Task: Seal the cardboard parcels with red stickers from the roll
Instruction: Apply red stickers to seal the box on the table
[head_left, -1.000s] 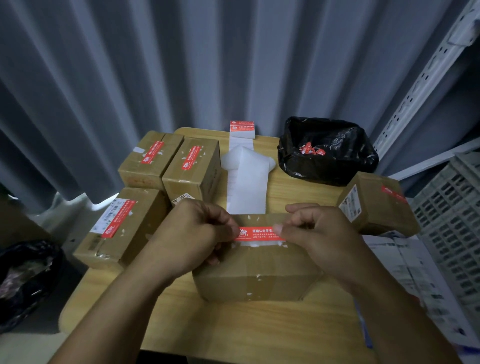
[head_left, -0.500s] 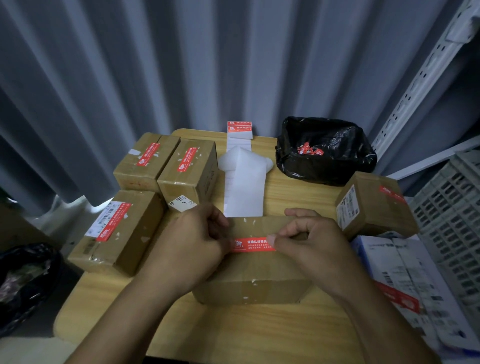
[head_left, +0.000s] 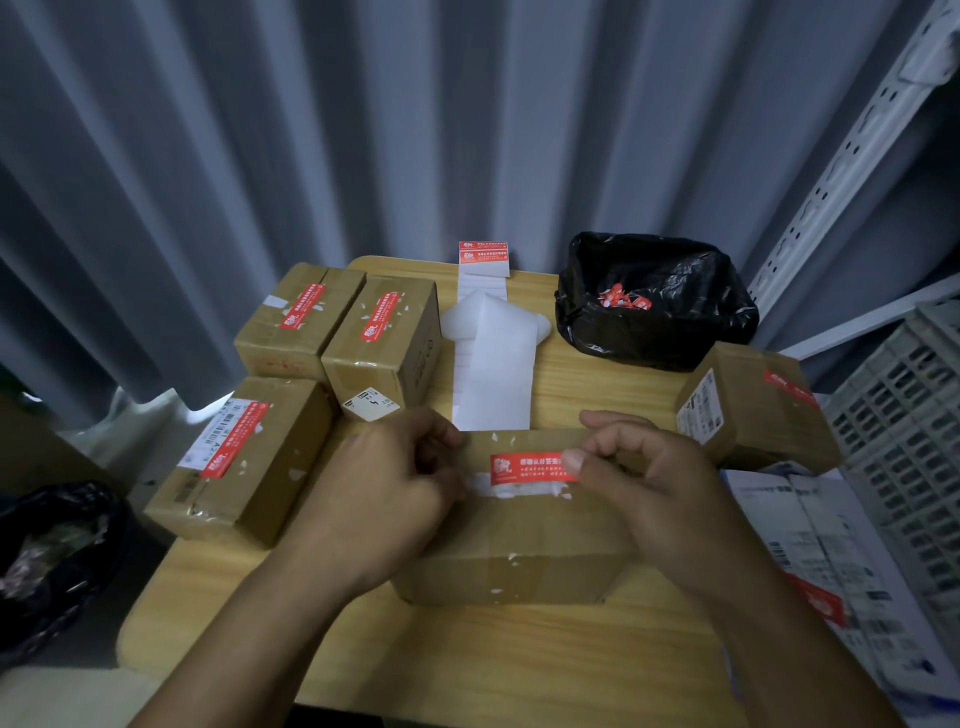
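A brown cardboard parcel (head_left: 519, 540) lies in front of me on the wooden table (head_left: 467, 654). A red sticker (head_left: 530, 464) lies across its top, above a strip of torn white residue. My right hand (head_left: 654, 483) pinches the sticker's right end, thumb on top. My left hand (head_left: 384, 483) rests on the parcel's left part with its fingers curled, a small gap away from the sticker's left end. The sticker roll's white backing strip (head_left: 493, 379) runs back to one red sticker (head_left: 483, 254) at the far edge.
Three parcels with red stickers stand at the left (head_left: 298, 317) (head_left: 382, 338) (head_left: 244, 452), and one more (head_left: 753, 405) at the right. A black bin bag (head_left: 654, 301) holds red scraps. Printed papers (head_left: 810, 561) and a white crate (head_left: 904, 431) are at the right.
The sticker has come down onto the parcel's top. My left hand has let go of its left end, while my right hand keeps hold of the right end.
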